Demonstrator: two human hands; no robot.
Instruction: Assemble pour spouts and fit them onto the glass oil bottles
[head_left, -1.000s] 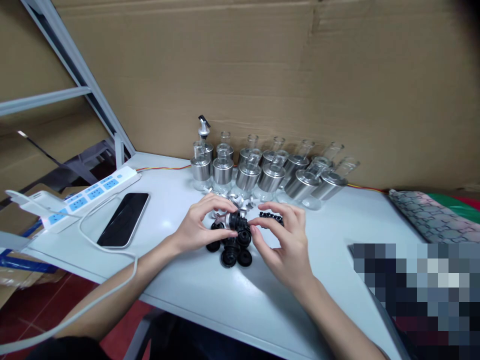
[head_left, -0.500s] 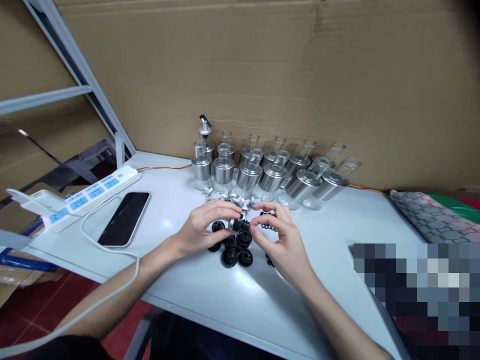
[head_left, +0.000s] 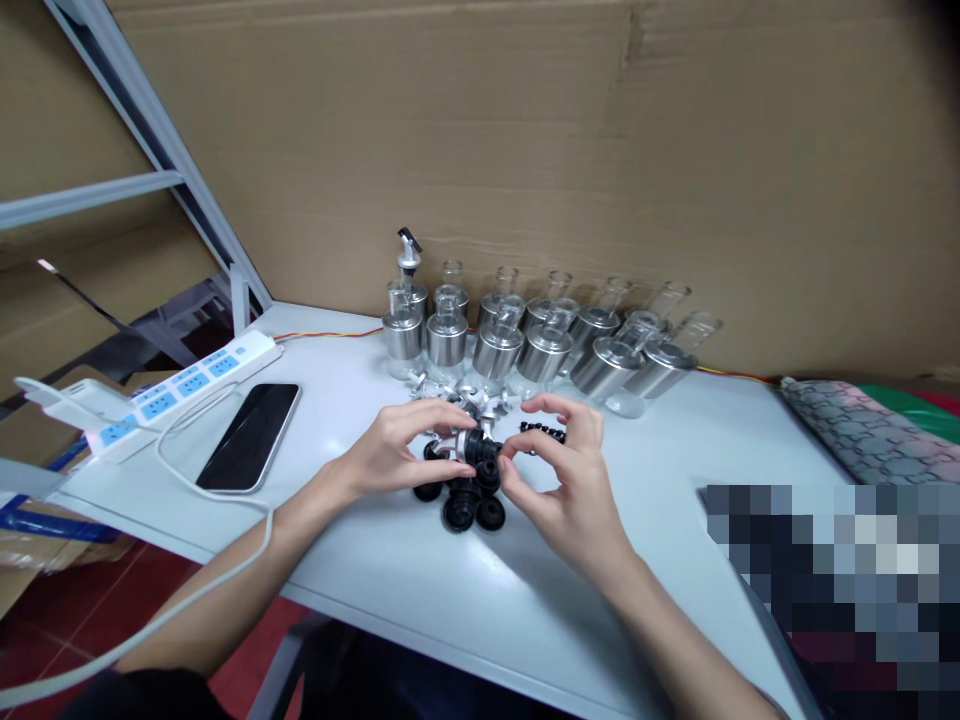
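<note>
Between thumb and fingers, my left hand grips a bottle pourer with a silver collar and black ribbed stopper, lying roughly sideways. My right hand is curled in a pinch at the right end of that stopper, its thumb and index fingertip close against it. Below the hands lies a pile of black rubber stoppers. Just behind them are several silver pourer spouts. A group of small black parts sits partly hidden behind my right hand.
Several glass bottles with steel sleeves stand in rows at the back; one carries a fitted pourer. To the left are a phone, a power strip and a white cable. A patterned cloth lies at right.
The pourer has turned in my left hand, so its silver part now shows more to the left. My right hand's upper fingers have lifted and spread slightly; its pinch stays by the stopper's end.
</note>
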